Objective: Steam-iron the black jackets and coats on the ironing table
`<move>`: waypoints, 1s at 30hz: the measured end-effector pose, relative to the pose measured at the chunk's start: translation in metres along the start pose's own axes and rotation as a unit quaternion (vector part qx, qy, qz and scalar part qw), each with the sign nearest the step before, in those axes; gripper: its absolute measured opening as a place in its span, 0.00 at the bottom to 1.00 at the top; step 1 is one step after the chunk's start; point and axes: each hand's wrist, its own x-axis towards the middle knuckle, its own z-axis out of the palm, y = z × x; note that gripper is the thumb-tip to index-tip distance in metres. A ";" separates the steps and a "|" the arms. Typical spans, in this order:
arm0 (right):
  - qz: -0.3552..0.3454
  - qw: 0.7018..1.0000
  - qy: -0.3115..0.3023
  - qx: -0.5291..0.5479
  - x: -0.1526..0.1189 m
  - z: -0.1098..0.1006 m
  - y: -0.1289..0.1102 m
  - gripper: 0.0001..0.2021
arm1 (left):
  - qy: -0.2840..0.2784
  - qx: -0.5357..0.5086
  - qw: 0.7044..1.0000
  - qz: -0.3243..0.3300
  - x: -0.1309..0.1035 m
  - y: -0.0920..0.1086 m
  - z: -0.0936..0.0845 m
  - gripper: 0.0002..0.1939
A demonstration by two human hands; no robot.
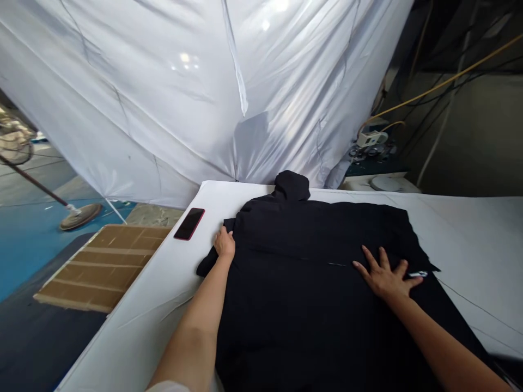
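Observation:
A black garment [294,310] is spread over the white table top, with a bunched part [292,186] sticking out at its far edge. My left hand [224,242] is closed on the cloth at the garment's left side, its fingertips partly hidden. Flat on the cloth toward the right lies my right hand [386,276], fingers spread. Just beside its outer fingers is a small white strip [418,274], too small to make out. A thin pale line [337,264] shows on the black cloth left of that hand.
A phone with a red edge [190,224] lies on the white table [151,296], left of the garment. A cardboard piece [102,267] is beyond the table's left edge. White sheeting [196,98] hangs behind. Cables and a small white device [369,139] are at the back right.

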 end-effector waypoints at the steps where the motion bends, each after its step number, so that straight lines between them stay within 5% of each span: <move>1: 0.004 1.000 -0.013 -0.001 -0.003 -0.004 -0.003 0.34 | 0.033 0.014 0.999 -0.003 -0.005 0.004 -0.001 0.18; 4: 0.001 1.000 -0.018 -0.011 -0.020 -0.012 -0.002 0.35 | 0.097 0.035 0.989 0.110 -0.034 0.010 -0.003 0.23; 6: -0.001 1.000 -0.003 -0.030 -0.040 -0.013 0.007 0.36 | 0.030 0.056 0.965 0.253 -0.058 0.007 0.000 0.23; 8: 0.011 0.999 0.004 -0.045 -0.061 -0.008 0.021 0.35 | -0.056 0.089 0.945 0.309 -0.079 -0.001 0.006 0.24; 11: 0.028 0.998 0.014 -0.046 -0.088 0.002 0.041 0.35 | -0.125 0.124 0.941 0.288 -0.098 -0.015 0.018 0.27; 19: 0.047 0.996 0.064 -0.030 -0.131 0.024 0.053 0.33 | -0.166 0.149 0.931 0.289 -0.101 -0.025 0.019 0.29; 24: 0.044 0.998 0.032 0.021 -0.121 0.004 0.060 0.29 | -0.159 0.170 0.924 0.303 -0.086 -0.017 0.004 0.24; 30: 0.061 0.988 0.112 0.084 -0.049 -0.028 0.090 0.19 | -0.123 0.250 0.883 0.377 -0.074 -0.001 -0.010 0.28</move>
